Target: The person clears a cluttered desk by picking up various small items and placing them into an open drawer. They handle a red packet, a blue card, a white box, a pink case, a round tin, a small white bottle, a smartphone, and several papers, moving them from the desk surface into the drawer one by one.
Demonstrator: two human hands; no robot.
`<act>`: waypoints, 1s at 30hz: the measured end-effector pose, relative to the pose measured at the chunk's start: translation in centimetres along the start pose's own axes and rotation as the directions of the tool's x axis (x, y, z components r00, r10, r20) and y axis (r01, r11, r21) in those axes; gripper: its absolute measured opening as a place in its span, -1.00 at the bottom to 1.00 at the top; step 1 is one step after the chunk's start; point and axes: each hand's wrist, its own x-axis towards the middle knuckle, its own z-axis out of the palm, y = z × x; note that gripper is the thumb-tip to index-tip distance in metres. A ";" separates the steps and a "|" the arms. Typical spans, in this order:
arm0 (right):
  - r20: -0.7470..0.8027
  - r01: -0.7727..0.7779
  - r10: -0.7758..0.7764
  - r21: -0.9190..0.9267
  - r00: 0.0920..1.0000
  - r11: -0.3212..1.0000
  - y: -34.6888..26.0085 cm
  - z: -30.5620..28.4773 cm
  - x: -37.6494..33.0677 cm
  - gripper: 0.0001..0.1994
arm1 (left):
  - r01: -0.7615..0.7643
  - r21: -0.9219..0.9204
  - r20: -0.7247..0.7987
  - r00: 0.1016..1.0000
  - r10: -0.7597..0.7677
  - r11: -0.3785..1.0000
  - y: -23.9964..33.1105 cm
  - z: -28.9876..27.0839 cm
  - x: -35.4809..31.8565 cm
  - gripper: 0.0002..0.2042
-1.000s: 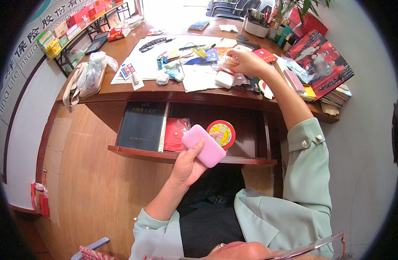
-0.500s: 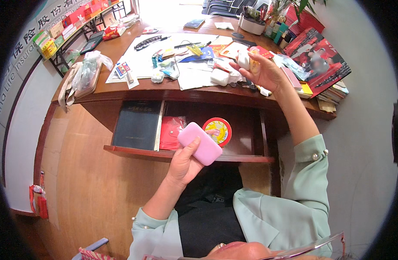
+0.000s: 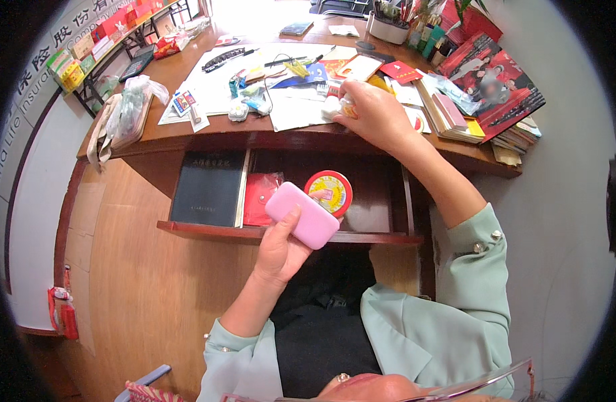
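Observation:
My left hand [image 3: 279,253] is closed round a pink rounded case [image 3: 302,215], its thumb lying across the top. The case is held over the front edge of the pulled-out drawer [image 3: 372,235]. At the desk's near edge my right hand [image 3: 376,114] is closed, palm down, with something small and white [image 3: 346,109] at its fingertips. The fingers cover most of this item, so its kind cannot be made out. In the drawer are a round red-and-yellow tin [image 3: 339,184], a red snap wallet [image 3: 258,195] and a dark blue book [image 3: 207,187].
Papers, pens, a black hair clip [image 3: 222,59] and small packets lie across the desk [image 3: 244,134]. Folders and a red picture book [image 3: 496,87] are stacked at right. A plastic bag [image 3: 130,110] sits on the left corner; a pen holder [image 3: 387,28] stands at the back.
My right hand has come down and left from above the desk, with its fingers now over the spot where a white item lay. My left hand and the pink case have shifted slightly.

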 end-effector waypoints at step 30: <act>0.603 -0.271 -0.122 0.518 0.788 0.811 -0.8 10.8 -10.5 -0.56 | -0.160 0.050 -0.167 0.972 0.166 0.986 5.8 -0.3 -0.6 -0.47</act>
